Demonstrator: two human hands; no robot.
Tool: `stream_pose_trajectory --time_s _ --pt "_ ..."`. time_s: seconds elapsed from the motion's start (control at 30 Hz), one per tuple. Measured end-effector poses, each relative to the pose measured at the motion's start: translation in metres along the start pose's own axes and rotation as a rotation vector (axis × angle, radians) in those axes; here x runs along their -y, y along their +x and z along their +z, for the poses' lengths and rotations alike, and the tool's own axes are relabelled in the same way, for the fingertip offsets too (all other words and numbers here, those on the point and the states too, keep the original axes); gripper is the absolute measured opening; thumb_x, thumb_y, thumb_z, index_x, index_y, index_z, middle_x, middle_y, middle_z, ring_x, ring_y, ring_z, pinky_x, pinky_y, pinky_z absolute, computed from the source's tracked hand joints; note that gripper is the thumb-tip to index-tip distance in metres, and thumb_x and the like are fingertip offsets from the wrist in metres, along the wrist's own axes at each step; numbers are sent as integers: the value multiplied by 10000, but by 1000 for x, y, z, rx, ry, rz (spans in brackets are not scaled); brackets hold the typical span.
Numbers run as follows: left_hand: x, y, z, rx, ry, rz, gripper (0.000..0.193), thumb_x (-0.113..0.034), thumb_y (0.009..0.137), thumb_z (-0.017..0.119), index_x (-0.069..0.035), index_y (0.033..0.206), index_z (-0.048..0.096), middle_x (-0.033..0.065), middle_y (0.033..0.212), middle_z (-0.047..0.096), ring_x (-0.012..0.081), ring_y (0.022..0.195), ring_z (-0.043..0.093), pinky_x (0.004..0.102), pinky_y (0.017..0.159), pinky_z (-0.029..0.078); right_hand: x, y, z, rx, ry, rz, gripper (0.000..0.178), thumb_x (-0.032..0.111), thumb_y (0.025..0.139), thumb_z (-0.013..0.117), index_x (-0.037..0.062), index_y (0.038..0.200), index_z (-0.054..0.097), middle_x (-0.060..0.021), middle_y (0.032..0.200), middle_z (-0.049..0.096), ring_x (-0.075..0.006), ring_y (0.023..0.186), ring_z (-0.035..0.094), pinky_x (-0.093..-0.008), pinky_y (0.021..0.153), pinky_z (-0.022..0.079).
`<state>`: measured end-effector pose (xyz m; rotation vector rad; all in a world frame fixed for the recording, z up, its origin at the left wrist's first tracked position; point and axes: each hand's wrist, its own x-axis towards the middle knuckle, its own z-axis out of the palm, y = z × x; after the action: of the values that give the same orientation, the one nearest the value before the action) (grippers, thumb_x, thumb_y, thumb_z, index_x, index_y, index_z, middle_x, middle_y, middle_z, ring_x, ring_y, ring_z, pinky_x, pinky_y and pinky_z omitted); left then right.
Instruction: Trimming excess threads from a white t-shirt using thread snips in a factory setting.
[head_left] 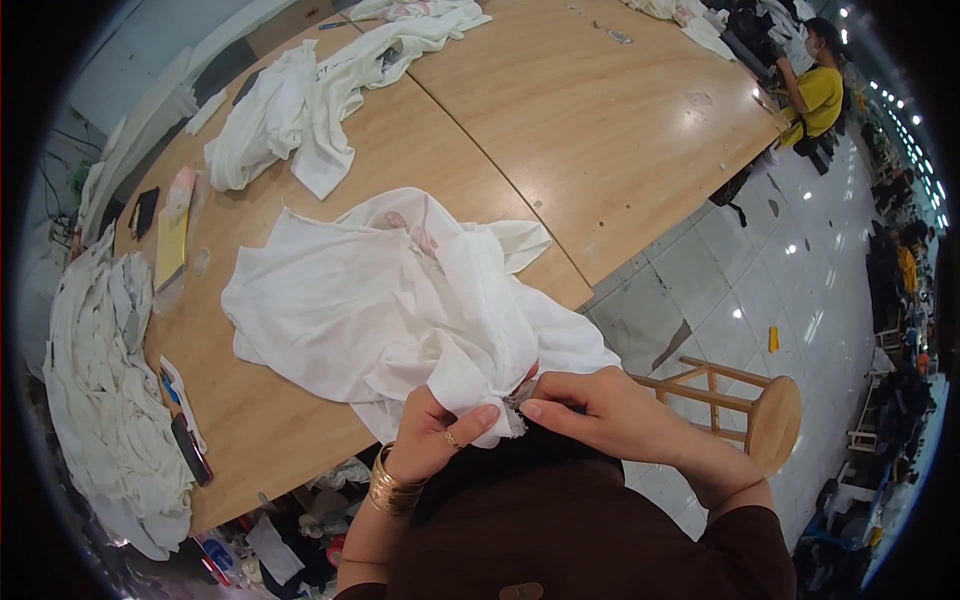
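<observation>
A white garment (350,290) with a faint pink print lies crumpled over the near part of the table, and its near edge is drawn up toward my body. My left hand (435,435), with a ring and a gold cuff bracelet at the wrist, grips that edge, thumb on top. From the other side my right hand (595,405) pinches the gathered edge between thumb and fingers. Between the two hands the edge shows a rough, greyish, frayed-looking bit; its details are too small to make out.
White garments (270,120) lie at the far left of the wooden table (520,90), and a heap of white cloth (100,400) hangs at its left edge. Nearby are a yellow pad (172,240) and a dark phone-like object (190,450). A wooden stool (775,425) stands right; a person (820,100) works far right.
</observation>
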<state>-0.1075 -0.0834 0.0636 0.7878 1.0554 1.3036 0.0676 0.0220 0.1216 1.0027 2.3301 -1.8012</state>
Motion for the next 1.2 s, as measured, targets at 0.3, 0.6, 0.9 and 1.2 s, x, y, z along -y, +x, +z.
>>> stream_pose_trajectory --time_s 0.3,0.6,0.9,1.2 --pt "0 -1 1 -29 57 4 184 -97 797 597 10 947 592 40 888 613 93 818 549 246 729 440 0 1 5 -96 -96 -30 212 272 839 552 62 844 584 -69 617 556 -155 531 500 -278 520 397" --pt "6 1 -5 -21 -26 -15 207 -110 784 603 16 948 587 38 884 613 94 811 550 245 724 441 -7 6 14 -100 37 -41 276 329 847 525 60 876 583 -118 618 544 -292 531 507 -333 514 398" --pt "3 -1 -2 -52 -33 -18 206 -117 791 598 15 949 585 42 876 617 95 795 557 244 706 447 -2 0 12 -196 -217 -132 216 283 814 582 68 833 562 -87 620 559 -238 544 547 -307 504 418" --pt "1 -2 -2 -15 6 -17 217 -104 798 592 22 974 581 47 894 615 93 813 552 245 721 444 3 -4 11 -232 -420 -236 286 347 841 520 72 768 497 -74 627 561 -286 527 548 -359 449 415"
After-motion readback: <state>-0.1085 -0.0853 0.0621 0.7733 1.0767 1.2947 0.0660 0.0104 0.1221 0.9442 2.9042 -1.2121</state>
